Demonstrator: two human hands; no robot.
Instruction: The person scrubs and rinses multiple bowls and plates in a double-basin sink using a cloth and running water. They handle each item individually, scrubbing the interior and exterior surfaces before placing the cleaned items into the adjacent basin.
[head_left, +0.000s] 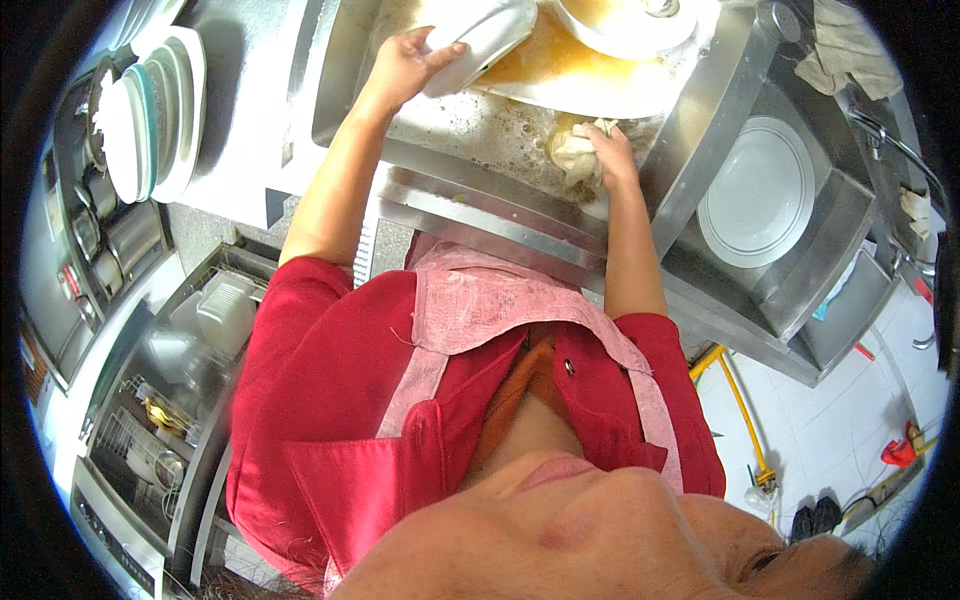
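Observation:
My left hand (414, 66) grips the edge of a white dish (480, 41), tilted over the left part of a stainless-steel sink basin (435, 124). A wet, crumpled beige cloth (576, 154) is bunched in my right hand (613, 154), near the basin's front right, where brownish suds lie. Beyond my hands, a large white platter (600, 101) holds orange-brown liquid. A white round bowl (637, 41) sits on the platter, with a small metallic item inside that I cannot identify.
A large round white plate (756, 191) lies in the right basin, past a steel divider (712, 112). A grey-beige cloth (855, 52) and a faucet (892, 142) are farther right. Several plates (180, 112) stand on the left counter, above a dishwasher-like rack unit (172, 352) with containers.

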